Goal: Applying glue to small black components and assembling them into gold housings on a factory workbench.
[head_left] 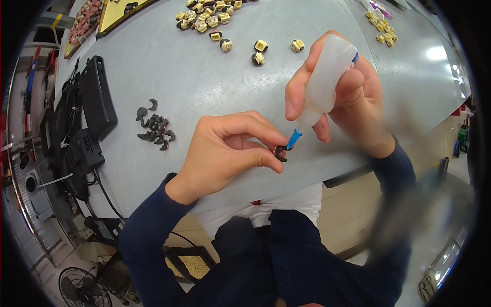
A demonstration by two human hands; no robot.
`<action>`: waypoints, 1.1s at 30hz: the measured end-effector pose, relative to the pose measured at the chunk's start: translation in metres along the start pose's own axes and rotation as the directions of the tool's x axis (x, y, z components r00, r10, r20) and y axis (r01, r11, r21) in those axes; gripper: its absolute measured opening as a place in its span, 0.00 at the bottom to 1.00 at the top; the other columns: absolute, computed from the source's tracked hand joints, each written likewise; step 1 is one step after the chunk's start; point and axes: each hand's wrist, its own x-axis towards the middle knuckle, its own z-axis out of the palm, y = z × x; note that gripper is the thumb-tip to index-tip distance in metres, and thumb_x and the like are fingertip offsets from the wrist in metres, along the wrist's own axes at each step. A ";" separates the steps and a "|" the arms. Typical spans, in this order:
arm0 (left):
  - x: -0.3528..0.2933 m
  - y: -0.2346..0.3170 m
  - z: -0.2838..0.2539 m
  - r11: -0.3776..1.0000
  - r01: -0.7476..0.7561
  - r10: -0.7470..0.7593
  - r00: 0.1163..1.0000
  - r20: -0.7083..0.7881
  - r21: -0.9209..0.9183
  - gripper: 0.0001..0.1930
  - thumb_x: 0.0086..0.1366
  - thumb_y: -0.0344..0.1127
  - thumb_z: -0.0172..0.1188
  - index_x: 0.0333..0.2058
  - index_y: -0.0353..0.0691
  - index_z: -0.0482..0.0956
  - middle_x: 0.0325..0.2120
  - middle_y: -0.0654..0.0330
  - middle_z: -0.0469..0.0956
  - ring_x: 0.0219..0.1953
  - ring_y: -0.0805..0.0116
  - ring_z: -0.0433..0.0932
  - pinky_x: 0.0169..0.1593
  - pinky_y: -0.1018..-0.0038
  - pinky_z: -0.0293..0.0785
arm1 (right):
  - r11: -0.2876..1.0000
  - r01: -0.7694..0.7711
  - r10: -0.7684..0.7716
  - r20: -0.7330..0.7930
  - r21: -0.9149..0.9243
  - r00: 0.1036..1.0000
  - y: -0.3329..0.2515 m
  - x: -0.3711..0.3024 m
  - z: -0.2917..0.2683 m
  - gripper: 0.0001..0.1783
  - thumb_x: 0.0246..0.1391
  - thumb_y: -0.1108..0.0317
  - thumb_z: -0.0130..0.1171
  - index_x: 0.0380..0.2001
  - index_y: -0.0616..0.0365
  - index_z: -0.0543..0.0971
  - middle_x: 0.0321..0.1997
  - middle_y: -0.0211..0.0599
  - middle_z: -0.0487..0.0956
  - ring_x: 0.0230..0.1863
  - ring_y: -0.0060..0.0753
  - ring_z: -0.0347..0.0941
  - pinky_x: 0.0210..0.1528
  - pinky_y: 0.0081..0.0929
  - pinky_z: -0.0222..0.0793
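Between the thumb and fingers of my left hand (232, 146) is a small black curved piece (281, 154), pinched near the table's front edge. My right hand (358, 97) grips a translucent white squeeze bottle (327, 77), tilted with its neck down. The bottle's blue nozzle tip (294, 138) meets or nearly meets the black piece; I cannot tell whether they touch. Left of my left hand lies a small pile of similar black curved pieces (156, 128). Beyond my hands, a few cream-and-black small parts (261, 46) sit apart on the grey table (169, 66).
More cream-and-black parts (209, 15) are heaped at the far side, and cream parts (382, 29) lie far right. A black box-shaped device (97, 97) with cables stands on the left edge. Trays, one with pinkish parts (86, 23), are at the far left. A fan (84, 289) is lower left.
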 end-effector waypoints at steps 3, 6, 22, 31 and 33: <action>0.000 0.000 0.000 1.000 -0.007 0.007 1.000 -0.001 0.003 0.11 0.50 0.12 0.58 0.34 0.26 0.78 0.32 0.51 0.75 0.35 0.63 0.77 0.39 0.72 0.80 | 1.000 -0.008 0.008 0.015 0.007 1.000 -0.001 0.000 0.000 0.32 0.52 0.37 0.42 0.41 0.58 0.61 0.26 0.48 0.77 0.08 0.19 0.62 0.11 0.12 0.58; -0.001 0.001 0.000 1.000 0.013 -0.013 1.000 -0.009 0.014 0.11 0.50 0.12 0.58 0.34 0.26 0.78 0.32 0.51 0.75 0.35 0.63 0.77 0.38 0.73 0.80 | 1.000 -0.007 0.006 0.020 0.014 1.000 0.000 0.001 0.001 0.32 0.52 0.36 0.42 0.41 0.58 0.61 0.25 0.47 0.77 0.08 0.18 0.62 0.11 0.12 0.57; 0.000 -0.002 0.001 1.000 -0.027 0.028 0.999 -0.030 0.012 0.11 0.48 0.13 0.60 0.34 0.26 0.77 0.33 0.49 0.76 0.35 0.63 0.77 0.40 0.72 0.80 | 0.997 0.045 -0.047 -0.030 -0.069 0.998 0.000 -0.002 -0.005 0.30 0.54 0.37 0.40 0.41 0.55 0.62 0.26 0.44 0.76 0.10 0.16 0.61 0.14 0.11 0.58; 0.000 -0.001 -0.001 0.999 -0.012 0.013 0.999 -0.030 0.032 0.12 0.49 0.13 0.60 0.34 0.26 0.77 0.33 0.50 0.75 0.35 0.63 0.78 0.40 0.71 0.80 | 0.995 0.012 -0.017 -0.045 -0.104 0.999 -0.002 -0.003 -0.006 0.30 0.53 0.36 0.41 0.40 0.55 0.62 0.25 0.43 0.76 0.10 0.16 0.61 0.13 0.10 0.57; -0.001 -0.001 0.000 0.999 -0.011 0.013 1.000 -0.027 0.052 0.12 0.49 0.13 0.60 0.34 0.26 0.78 0.33 0.50 0.75 0.35 0.64 0.78 0.40 0.72 0.80 | 0.994 0.008 -0.013 -0.044 -0.105 0.999 -0.002 -0.004 -0.006 0.31 0.53 0.36 0.41 0.40 0.55 0.63 0.25 0.43 0.76 0.10 0.15 0.61 0.13 0.10 0.57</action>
